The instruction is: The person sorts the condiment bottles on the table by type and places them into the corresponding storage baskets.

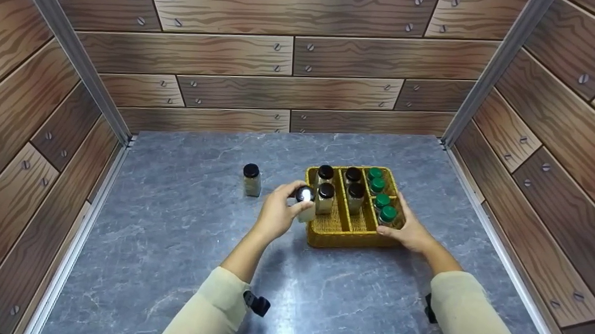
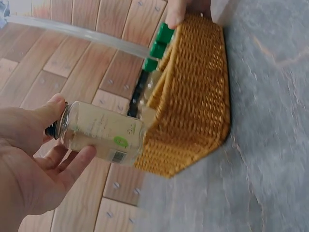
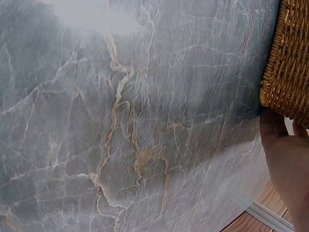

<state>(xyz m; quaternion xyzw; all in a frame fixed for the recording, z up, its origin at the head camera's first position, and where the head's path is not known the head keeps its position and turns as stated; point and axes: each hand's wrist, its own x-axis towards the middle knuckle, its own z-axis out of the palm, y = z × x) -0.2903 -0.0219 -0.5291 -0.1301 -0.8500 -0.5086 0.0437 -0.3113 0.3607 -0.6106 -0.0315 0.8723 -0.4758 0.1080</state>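
My left hand pinches a glass jar by its black lid, just beside the left rim of a woven basket. A label with a green mark and a barcode shows on this jar in the left wrist view. At the basket's front right corner, my right hand grips the wall, thumb over the rim. Two black-lidded jars stand in the basket's left compartment and two more jars in the middle one. Several green-lidded jars fill the right side, which a short divider splits.
Another black-lidded jar stands upright on the grey marbled table, left of the basket. Wood-patterned walls with metal edge strips enclose the table at the back and both sides.
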